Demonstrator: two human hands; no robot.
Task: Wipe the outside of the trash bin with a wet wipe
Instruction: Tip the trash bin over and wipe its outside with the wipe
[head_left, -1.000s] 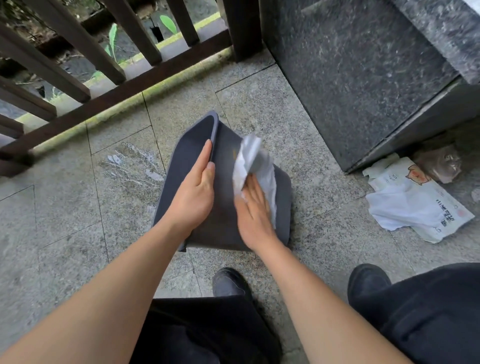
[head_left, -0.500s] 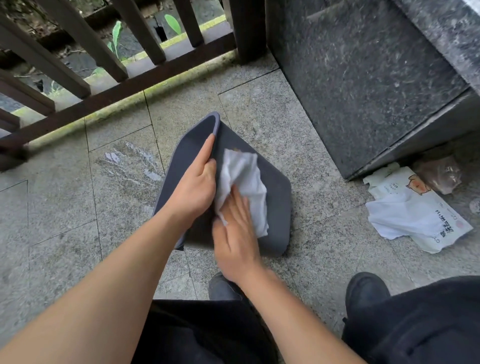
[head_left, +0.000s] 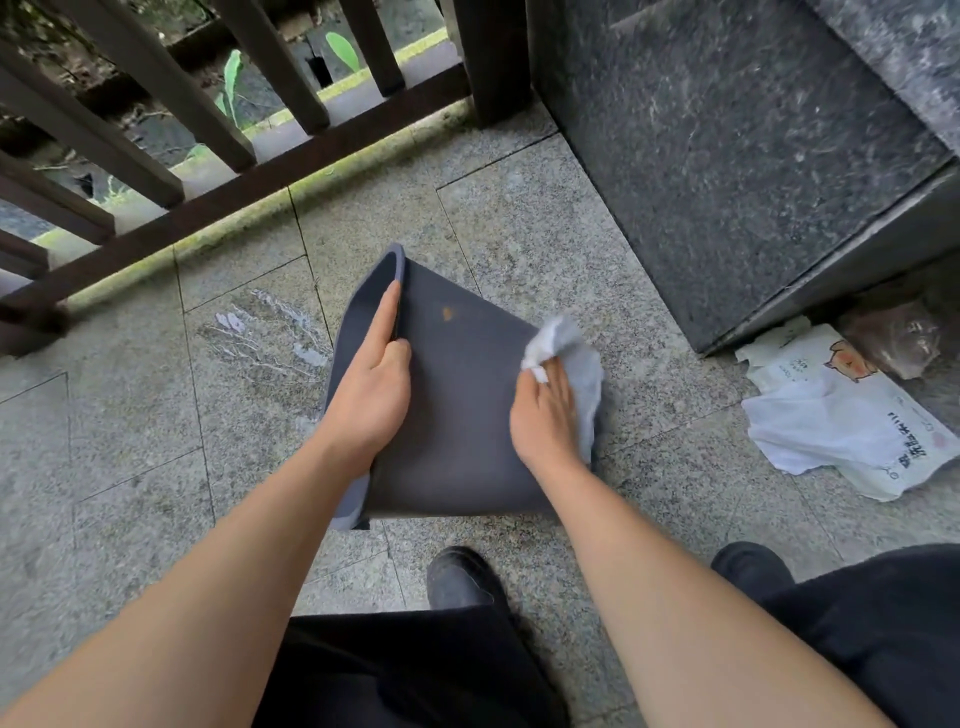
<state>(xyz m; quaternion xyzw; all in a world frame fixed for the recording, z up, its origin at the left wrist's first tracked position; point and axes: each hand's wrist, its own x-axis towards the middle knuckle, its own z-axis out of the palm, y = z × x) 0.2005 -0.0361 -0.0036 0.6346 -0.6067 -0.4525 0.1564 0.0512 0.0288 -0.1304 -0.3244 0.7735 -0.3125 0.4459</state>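
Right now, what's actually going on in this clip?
A person crouches on a grey stone-tiled floor, cleaning a dark grey plastic trash bin lying on its side. The left hand grips the bin's rim to steady it. The right hand presses a crumpled white wet wipe against the bin's right edge. A small orange spot shows on the upper wall, away from the wipe. A white wipes packet lies on the floor to the right.

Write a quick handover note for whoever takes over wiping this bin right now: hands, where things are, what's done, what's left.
Left hand: grips the rim of the dark grey plastic trash bin, tipped on the stone floor.
Right hand: presses the crumpled white wet wipe on the bin's right edge.
Done: cannot tell how much is wiped.
Left: a small orange spot shows on the upper face; other sides are hidden.
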